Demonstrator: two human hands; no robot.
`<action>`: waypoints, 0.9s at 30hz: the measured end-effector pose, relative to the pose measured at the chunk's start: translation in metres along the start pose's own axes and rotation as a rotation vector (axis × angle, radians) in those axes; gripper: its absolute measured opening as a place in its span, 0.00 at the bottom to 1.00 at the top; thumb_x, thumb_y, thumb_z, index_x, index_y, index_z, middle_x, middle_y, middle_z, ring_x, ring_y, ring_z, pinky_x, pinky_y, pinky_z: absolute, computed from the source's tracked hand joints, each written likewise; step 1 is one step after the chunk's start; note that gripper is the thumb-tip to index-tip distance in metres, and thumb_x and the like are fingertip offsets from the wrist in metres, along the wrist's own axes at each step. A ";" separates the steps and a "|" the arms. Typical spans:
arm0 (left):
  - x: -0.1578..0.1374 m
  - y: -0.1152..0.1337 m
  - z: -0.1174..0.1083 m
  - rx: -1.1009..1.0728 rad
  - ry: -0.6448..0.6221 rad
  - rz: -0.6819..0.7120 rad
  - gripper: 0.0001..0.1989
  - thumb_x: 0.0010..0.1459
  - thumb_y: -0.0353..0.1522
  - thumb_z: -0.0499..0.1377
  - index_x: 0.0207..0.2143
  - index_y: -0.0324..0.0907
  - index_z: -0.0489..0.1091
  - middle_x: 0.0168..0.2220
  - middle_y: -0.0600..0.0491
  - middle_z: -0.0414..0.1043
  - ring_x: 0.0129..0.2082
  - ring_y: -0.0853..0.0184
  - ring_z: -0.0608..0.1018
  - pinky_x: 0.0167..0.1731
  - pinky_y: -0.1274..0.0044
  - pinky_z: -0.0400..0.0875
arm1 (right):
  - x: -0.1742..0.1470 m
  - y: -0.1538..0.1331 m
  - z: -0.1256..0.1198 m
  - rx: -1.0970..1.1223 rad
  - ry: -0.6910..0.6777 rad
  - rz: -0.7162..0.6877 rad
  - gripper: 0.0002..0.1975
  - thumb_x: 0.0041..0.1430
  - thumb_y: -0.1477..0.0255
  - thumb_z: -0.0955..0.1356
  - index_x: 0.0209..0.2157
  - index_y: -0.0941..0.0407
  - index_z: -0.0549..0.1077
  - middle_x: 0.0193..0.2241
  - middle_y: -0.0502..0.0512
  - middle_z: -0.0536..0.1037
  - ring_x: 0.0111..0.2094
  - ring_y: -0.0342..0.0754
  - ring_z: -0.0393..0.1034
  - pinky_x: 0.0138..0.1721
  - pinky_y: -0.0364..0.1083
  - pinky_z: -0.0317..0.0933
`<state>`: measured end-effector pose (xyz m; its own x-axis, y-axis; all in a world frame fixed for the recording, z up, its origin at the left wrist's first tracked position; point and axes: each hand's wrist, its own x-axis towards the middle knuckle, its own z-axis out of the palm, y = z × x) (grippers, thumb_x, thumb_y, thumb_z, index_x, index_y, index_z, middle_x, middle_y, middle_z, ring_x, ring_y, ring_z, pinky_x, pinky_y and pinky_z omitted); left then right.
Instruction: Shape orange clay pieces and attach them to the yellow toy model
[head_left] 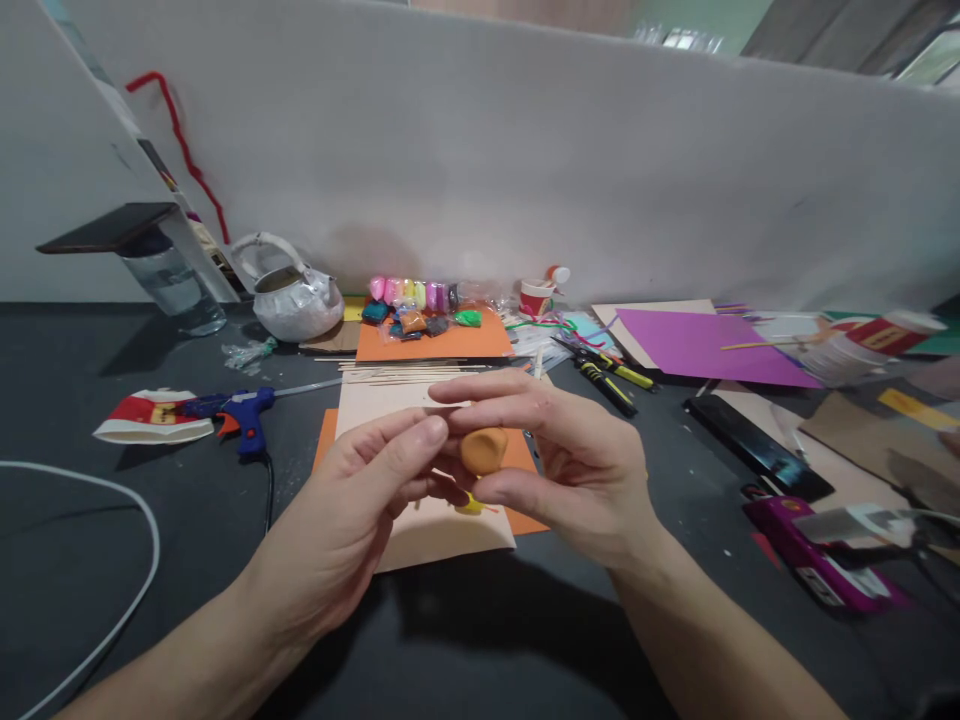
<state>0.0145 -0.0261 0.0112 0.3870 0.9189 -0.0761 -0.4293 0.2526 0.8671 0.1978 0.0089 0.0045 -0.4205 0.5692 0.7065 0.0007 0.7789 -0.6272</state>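
Note:
A small rounded lump of orange modelling clay [484, 452] is held up in front of me between both hands. My right hand [577, 460] grips it, thumb below and fingers curved over the top. From the left, my left hand [375, 480] closes its thumb and fingers at the lump's edge; part of that contact is hidden. Below the hands lies a cream sheet [442, 548] over an orange sheet [324, 440]. On the cream sheet, a small yellow piece [472, 506] shows partly behind the fingers.
Left are a blue glue gun [244, 415], a white cable [154, 530], a silvery handled pot [296, 305] and a glass jar [176, 290]. Clay packets [412, 322] and thin sticks [405, 370] lie behind; right, pliers [607, 385], purple paper [712, 345], a black phone-like slab [757, 450].

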 end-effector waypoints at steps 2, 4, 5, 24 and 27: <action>-0.001 0.000 0.000 0.011 -0.005 -0.004 0.12 0.65 0.41 0.63 0.36 0.45 0.84 0.30 0.54 0.78 0.33 0.68 0.76 0.39 0.79 0.72 | 0.000 0.001 0.000 0.049 0.021 0.006 0.16 0.62 0.65 0.75 0.51 0.51 0.80 0.53 0.57 0.82 0.56 0.53 0.76 0.57 0.52 0.70; -0.002 0.000 0.000 0.020 -0.028 -0.005 0.11 0.63 0.41 0.65 0.35 0.44 0.83 0.31 0.54 0.77 0.34 0.68 0.75 0.39 0.80 0.72 | 0.001 0.001 0.001 0.057 0.019 -0.002 0.17 0.63 0.63 0.74 0.52 0.51 0.80 0.53 0.57 0.82 0.56 0.52 0.76 0.57 0.52 0.70; -0.002 -0.001 -0.001 0.017 -0.032 -0.007 0.10 0.62 0.40 0.66 0.35 0.44 0.83 0.31 0.55 0.77 0.34 0.69 0.75 0.39 0.81 0.71 | 0.001 0.002 0.001 0.050 0.004 -0.008 0.17 0.64 0.63 0.74 0.53 0.51 0.80 0.53 0.58 0.82 0.56 0.52 0.76 0.57 0.51 0.70; -0.001 -0.005 -0.005 0.064 -0.029 -0.031 0.10 0.61 0.36 0.67 0.28 0.41 0.75 0.29 0.58 0.67 0.33 0.73 0.66 0.35 0.84 0.65 | 0.000 0.002 0.001 -0.066 -0.083 -0.058 0.20 0.62 0.67 0.76 0.54 0.53 0.77 0.53 0.59 0.81 0.57 0.53 0.75 0.58 0.53 0.71; 0.000 -0.004 -0.004 0.042 -0.045 -0.022 0.08 0.62 0.37 0.66 0.32 0.43 0.78 0.30 0.57 0.70 0.34 0.71 0.70 0.38 0.83 0.67 | 0.000 0.000 0.000 -0.080 -0.086 -0.062 0.17 0.63 0.69 0.75 0.52 0.54 0.78 0.53 0.59 0.82 0.56 0.52 0.76 0.57 0.52 0.72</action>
<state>0.0130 -0.0259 0.0055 0.4328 0.8984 -0.0738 -0.3859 0.2586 0.8856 0.1973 0.0094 0.0043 -0.4987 0.4975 0.7098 0.0432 0.8321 -0.5529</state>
